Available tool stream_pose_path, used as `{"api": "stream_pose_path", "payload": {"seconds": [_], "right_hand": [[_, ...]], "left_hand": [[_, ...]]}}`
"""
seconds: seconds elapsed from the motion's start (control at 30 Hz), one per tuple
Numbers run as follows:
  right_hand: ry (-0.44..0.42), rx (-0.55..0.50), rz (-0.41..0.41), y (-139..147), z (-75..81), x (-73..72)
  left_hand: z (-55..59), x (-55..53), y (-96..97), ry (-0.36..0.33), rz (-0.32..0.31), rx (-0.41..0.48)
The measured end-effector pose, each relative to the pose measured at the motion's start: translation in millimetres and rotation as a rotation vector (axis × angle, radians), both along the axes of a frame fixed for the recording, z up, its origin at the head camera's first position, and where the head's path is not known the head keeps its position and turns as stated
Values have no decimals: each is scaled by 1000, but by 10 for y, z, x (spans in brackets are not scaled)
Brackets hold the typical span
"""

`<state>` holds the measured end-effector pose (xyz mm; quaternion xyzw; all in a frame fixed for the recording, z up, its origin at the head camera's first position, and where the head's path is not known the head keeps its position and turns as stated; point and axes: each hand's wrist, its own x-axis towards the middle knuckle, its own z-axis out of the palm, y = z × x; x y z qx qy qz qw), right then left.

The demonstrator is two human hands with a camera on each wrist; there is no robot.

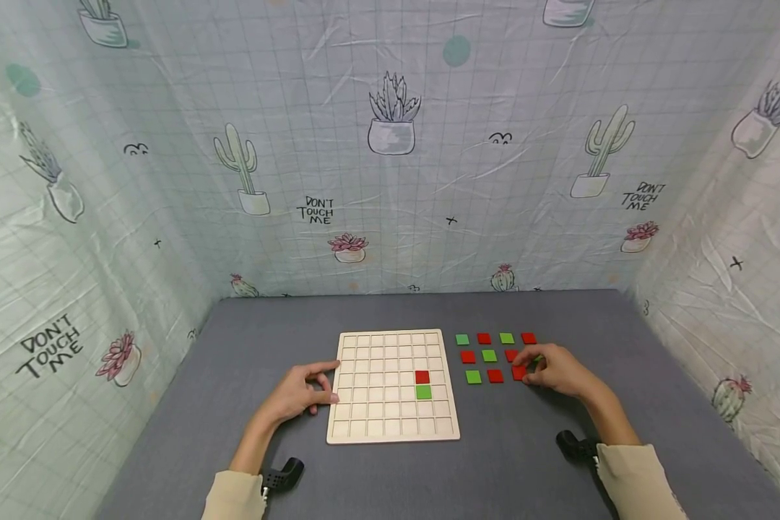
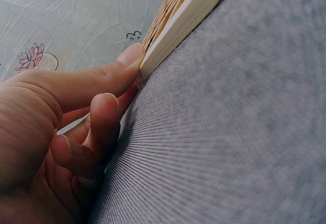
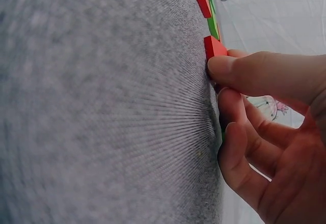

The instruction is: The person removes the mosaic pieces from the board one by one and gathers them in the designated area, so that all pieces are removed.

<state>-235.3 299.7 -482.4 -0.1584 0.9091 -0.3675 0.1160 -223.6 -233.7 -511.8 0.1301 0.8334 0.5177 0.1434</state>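
A pale wooden grid board (image 1: 383, 396) lies on the grey table with one red tile (image 1: 422, 377) and one green tile (image 1: 423, 392) in its cells. At its left edge is my left hand (image 1: 302, 390), index finger and thumb tips touching the rim well apart. The left wrist view shows the thumb (image 2: 109, 76) against the board's side (image 2: 175, 38), other fingers loosely bent. To the board's right, my right hand (image 1: 555, 370) pinches a red tile (image 1: 518, 373) at the front right corner of the loose tiles. The thumb presses that red tile (image 3: 215, 47) in the right wrist view.
Loose red and green tiles lie in rows right of the board, among them a front green tile (image 1: 473, 377) and a back red tile (image 1: 484, 338). My right hand partly covers a green one. Patterned cloth (image 1: 390, 217) stands around the table's back and sides.
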Motion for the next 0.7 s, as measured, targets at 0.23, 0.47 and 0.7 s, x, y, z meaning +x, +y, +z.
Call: {"api": "stream_pose_path", "payload": {"seconds": [0.23,0.47,0.7], "right_hand": [[5,-13,34,10,1,9],[-18,4,29,-10,13,12],[-7,-6,17,-16,10,-1]], "left_hand": [[6,-4,3,-1,-3,0],[-25,-24,-19,-1,-4,6],[-35,-31,-18,0,-7,5]]}}
